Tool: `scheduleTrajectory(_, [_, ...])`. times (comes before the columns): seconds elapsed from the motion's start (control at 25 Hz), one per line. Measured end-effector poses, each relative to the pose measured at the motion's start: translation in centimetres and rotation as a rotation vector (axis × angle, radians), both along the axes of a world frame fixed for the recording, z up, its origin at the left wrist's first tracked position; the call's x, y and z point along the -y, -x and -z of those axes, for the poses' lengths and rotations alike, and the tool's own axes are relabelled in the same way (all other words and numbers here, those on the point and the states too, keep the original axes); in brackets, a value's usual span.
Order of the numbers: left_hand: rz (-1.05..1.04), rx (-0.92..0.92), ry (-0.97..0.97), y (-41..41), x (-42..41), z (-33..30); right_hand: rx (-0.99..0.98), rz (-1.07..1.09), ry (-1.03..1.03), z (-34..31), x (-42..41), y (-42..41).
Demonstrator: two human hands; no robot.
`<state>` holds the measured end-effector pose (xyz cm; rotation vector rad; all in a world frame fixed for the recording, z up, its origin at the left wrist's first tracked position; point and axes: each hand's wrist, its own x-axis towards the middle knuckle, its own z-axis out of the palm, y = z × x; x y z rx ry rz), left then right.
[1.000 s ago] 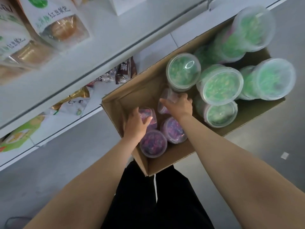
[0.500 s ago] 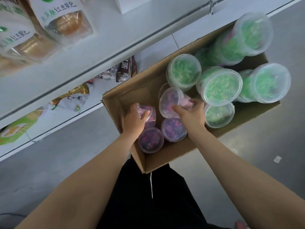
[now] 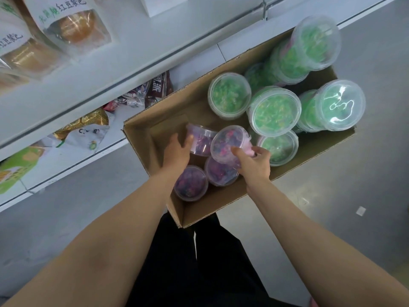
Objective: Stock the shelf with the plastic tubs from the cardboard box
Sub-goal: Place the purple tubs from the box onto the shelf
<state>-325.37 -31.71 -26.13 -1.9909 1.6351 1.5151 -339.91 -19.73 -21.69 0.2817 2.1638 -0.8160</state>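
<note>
An open cardboard box [image 3: 217, 202] stands on the floor before the white shelf [image 3: 132, 47]. Its right half holds several clear tubs with green contents [image 3: 274, 111], some stacked. In its left half my left hand [image 3: 177, 151] grips a tilted purple-filled tub [image 3: 202, 140]. Beside it my right hand [image 3: 254, 162] holds another purple tub [image 3: 228, 144], raised and tipped with its lid toward me. Two more purple tubs [image 3: 191, 182] sit upright on the box floor below the hands.
Bagged bread [image 3: 73, 25] fills the upper shelf at top left. The lower shelf [image 3: 44, 173] carries snack packets [image 3: 155, 89] and a gold and white bag [image 3: 84, 127]. Grey floor [image 3: 365, 173] lies right of the box. My black trousers [image 3: 199, 262] show below.
Both hands have lifted their purple tubs up off the box floor. The right hand's tub has tipped over, lid now facing me.
</note>
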Motion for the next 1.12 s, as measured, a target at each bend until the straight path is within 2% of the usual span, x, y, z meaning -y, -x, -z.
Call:
scheduleTrajectory(0.24, [-0.250, 0.076, -0.305, 3.8, 1.9, 0.7, 0.032, 0.030, 0.029, 0.5, 0.3, 0.1])
scheduleTrajectory(0.4, [-0.298, 0.116, -0.286, 4.4, 2.6, 1.6, 0.046, 0.048, 0.024, 0.5, 0.6, 0.1])
scheduleTrajectory(0.56, [-0.494, -0.002, -0.326, 3.5, 2.0, 1.6, 0.042, 0.047, 0.023, 0.1, 0.6, 0.1])
scheduleTrajectory(0.64, [-0.532, 0.011, -0.261, 2.3, 1.3, 1.4, 0.057, 0.049, 0.012, -0.2, 0.6, 0.1])
scheduleTrajectory(0.76, [-0.487, 0.045, -0.225, 1.0, 0.6, 1.2, 0.071, 0.055, 0.015, -1.0, -0.2, -0.3])
scheduleTrajectory(0.92, [-0.371, -0.007, -0.199, 2.5, 1.4, 0.7, 0.037, 0.055, 0.022, -1.0, -0.9, -0.1])
scheduleTrajectory(1.04, [-0.192, 0.086, -0.111, 3.7, 1.9, 1.2, 0.051, 0.083, 0.041, -0.4, -0.7, -0.1])
scheduleTrajectory(1.12, [-0.190, 0.146, -0.126, 3.8, 1.8, 1.7, 0.065, 0.102, 0.033, 0.0, -0.7, -0.3])
